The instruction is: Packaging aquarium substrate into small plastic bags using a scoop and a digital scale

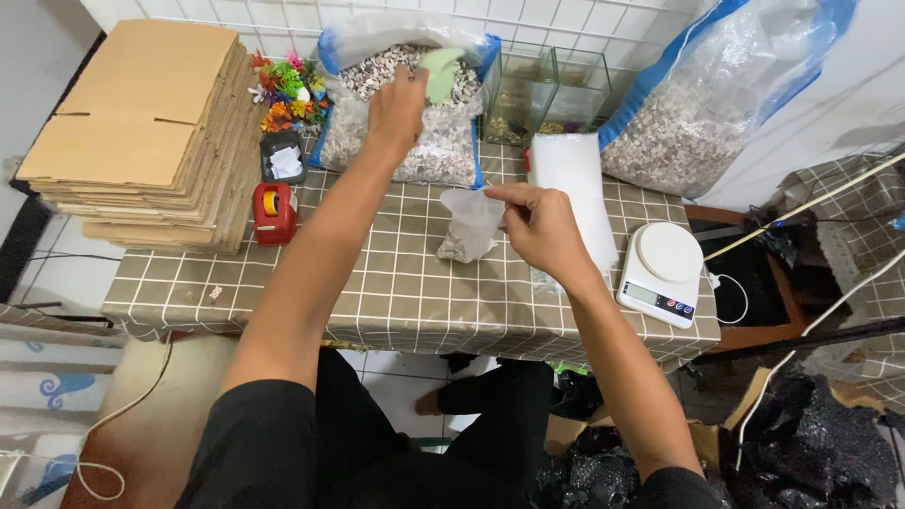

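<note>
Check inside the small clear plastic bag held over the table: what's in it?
The small clear plastic bag, pinched open by the right hand, holds a little gravel at its bottom. Its far side and the bag's underside are hidden.

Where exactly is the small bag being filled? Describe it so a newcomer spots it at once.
Start at the checked tablecloth and find its middle, in front of the big open gravel sack. There the right hand pinches open a small clear bag. Unlike the sacks, it is tiny, with only a little gravel at its bottom.
</note>
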